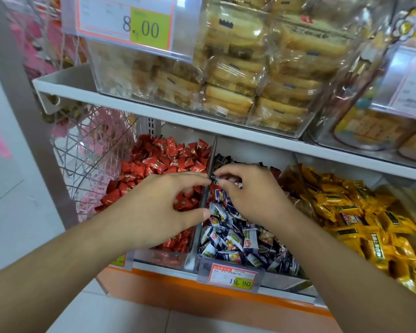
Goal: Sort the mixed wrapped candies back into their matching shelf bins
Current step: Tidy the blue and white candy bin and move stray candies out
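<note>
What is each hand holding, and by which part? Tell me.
Right hand pinches a blue-and-white candy by its wrapper edge. Left hand holds nothing visible.

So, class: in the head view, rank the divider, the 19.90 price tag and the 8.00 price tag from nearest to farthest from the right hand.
1. Divider, just left of the right hand.
2. 19.90 price tag, below, on the bin front.
3. 8.00 price tag, upper left, top shelf.

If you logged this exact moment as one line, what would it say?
left hand: over red candies, grip empty | right hand: pinching small wrapped candy over blue-white candies | yellow candies: untouched
</note>
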A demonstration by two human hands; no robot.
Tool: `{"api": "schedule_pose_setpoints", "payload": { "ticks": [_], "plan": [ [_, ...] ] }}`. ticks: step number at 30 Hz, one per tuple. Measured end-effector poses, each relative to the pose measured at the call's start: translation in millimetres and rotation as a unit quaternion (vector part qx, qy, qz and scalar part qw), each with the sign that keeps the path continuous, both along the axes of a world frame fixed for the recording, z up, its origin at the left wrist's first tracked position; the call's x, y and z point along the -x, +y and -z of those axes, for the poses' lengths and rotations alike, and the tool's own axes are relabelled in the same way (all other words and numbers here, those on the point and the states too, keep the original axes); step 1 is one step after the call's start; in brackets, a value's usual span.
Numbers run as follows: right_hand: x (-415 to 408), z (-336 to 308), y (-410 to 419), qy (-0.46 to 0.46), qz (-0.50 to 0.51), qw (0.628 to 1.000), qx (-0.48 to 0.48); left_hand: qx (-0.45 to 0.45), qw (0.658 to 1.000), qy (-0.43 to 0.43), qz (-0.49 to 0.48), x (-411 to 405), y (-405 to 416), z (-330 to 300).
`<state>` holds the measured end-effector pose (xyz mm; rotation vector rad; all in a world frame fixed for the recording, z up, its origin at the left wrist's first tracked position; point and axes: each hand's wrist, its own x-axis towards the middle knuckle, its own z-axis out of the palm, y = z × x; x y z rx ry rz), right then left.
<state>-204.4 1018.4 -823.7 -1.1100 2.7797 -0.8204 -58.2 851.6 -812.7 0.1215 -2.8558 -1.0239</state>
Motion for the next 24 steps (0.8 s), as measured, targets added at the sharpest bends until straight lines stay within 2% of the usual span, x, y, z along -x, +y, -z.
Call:
{"api": "schedule_pose_setpoints", "payload": {
  "ticks": [8, 13, 19, 24],
  "plan": [
    [4.3, 4.5, -7.4, -0.073, 0.012, 0.996, -0.058, -0.001, 1.000, -0.003, -0.009, -0.4, -1.7, 0.4],
    [5.1, 6.9, -8.9, -0.026, 0.004, 0.997, -0.067, -0.001, 1.000, -0.004, -0.010, -0.8, -2.9, 0.7],
    [1.9, 2.6, 1.7, 0.002, 0.024, 1.000, 0.006, 0.002, 1.000, -0.002, -0.013, -1.2, -1.9, -0.9],
    [-4.1, -24.4, 17.2, -0.065, 0.058, 0.989, 0.117, -0.001, 0.999, 0.024, -0.033, -1.1, -0.6, -0.6]
  ]
}}
